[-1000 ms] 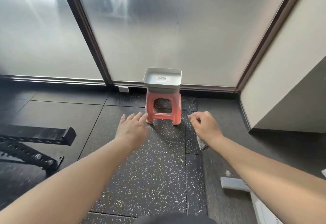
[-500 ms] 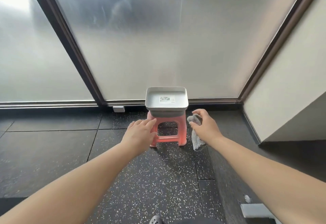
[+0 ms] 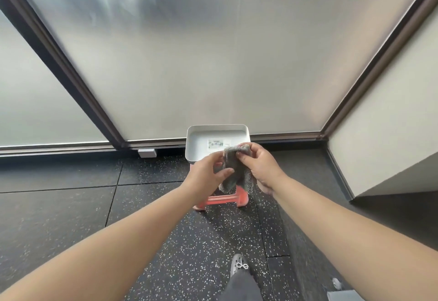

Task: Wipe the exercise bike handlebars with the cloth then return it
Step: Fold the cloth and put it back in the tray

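A grey cloth [image 3: 233, 170] hangs between both hands over the near edge of a white tray [image 3: 196, 139]. My right hand [image 3: 258, 165] pinches the cloth's top corner with thumb and fingers. My left hand [image 3: 208, 175] holds the cloth's left side, its thumb lying across the fabric. The tray sits on a small pink stool [image 3: 222, 200] against the frosted glass wall. The exercise bike is out of view.
Frosted glass panels with dark frames [image 3: 78, 80] rise straight ahead. A beige wall block [image 3: 384, 139] juts out at the right. The black speckled rubber floor [image 3: 71, 217] stretches left. My shoe [image 3: 239, 266] shows below, and a grey object [image 3: 343, 297] lies at the bottom right.
I stepped closer to the stool. My right hand carried the cloth up over the tray's edge, and my left hand moved in and took hold of the cloth too.
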`<state>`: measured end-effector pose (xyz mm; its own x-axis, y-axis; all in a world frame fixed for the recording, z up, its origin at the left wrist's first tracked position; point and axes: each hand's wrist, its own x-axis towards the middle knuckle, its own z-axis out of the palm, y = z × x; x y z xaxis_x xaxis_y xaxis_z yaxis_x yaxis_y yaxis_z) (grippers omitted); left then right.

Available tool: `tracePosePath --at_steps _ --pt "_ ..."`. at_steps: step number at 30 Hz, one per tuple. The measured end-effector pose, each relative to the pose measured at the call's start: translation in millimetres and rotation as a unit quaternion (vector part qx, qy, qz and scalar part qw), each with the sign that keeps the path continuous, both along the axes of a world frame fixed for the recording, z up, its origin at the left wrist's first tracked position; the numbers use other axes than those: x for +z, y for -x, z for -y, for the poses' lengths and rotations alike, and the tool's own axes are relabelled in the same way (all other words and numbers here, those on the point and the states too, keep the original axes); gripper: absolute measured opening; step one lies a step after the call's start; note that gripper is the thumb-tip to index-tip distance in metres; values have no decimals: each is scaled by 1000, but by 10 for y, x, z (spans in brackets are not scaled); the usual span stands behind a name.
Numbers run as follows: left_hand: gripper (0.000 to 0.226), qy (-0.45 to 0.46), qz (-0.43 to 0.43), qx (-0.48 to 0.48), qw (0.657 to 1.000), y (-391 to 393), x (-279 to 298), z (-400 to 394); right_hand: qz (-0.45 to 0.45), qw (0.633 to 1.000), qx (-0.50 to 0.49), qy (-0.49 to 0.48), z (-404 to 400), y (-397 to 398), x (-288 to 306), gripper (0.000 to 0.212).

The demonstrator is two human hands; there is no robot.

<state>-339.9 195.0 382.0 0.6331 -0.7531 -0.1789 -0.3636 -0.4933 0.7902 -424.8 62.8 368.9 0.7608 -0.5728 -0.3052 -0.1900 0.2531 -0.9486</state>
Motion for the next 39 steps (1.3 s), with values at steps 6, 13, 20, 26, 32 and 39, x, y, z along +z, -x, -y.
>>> tracePosePath --at_steps 6,13,20,26,32,39 --pt "18 -6 -18 78 997 -508 -90 648 -14 999 43 20 661 -518 -45 26" --pt "22 47 -140 193 970 -966 -226 1085 -75 987 114 84 1127 -922 -223 56" --pt "33 57 -190 144 970 -1504 -427 1372 -74 983 118 120 1393 -1372 -455 55" --pt "57 78 -280 67 955 -2070 -643 1587 -82 987 102 89 1624 -1775 -625 51" --pt "64 29 -317 6 948 -2469 -1029 1748 -103 985 115 77 1795 -2143 -902 54" --pt "90 -29 -289 17 957 -2739 -1646 1902 -178 976 106 71 1992 -2445 -1525 48"
